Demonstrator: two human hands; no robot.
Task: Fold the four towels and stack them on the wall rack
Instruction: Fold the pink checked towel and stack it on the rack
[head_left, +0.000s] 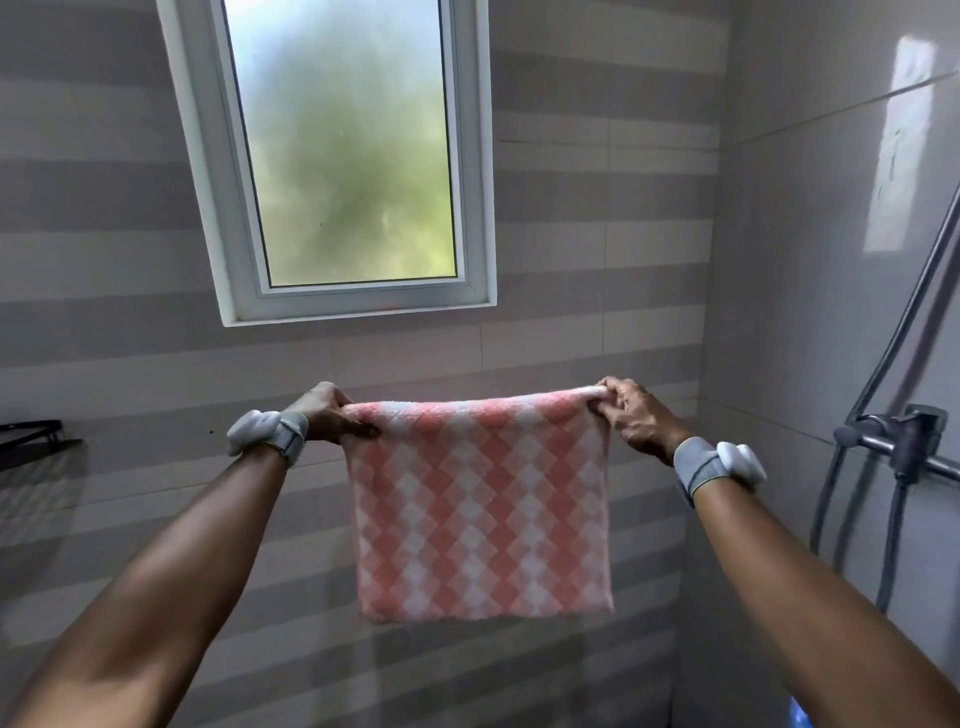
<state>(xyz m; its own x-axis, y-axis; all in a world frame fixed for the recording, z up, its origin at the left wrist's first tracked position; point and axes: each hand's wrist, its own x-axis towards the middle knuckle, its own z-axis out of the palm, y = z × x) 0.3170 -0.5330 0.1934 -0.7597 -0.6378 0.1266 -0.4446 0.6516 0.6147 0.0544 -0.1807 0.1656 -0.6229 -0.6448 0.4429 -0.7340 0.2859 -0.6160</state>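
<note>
Both hands (332, 413) (631, 421) pinch the hanging towel's (483, 514) top corners.

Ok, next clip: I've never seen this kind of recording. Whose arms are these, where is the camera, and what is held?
No machine here. One camera sits on a person's head, so you see their own two arms reaching forward. The left hand and right hand each pinch a top corner of a pink-and-white checked towel, which hangs in the air before a tiled wall, below a frosted window. Each wrist wears a grey band with a white device. A black wall rack shows partly at the left edge; a shower tap is at the right.
</note>
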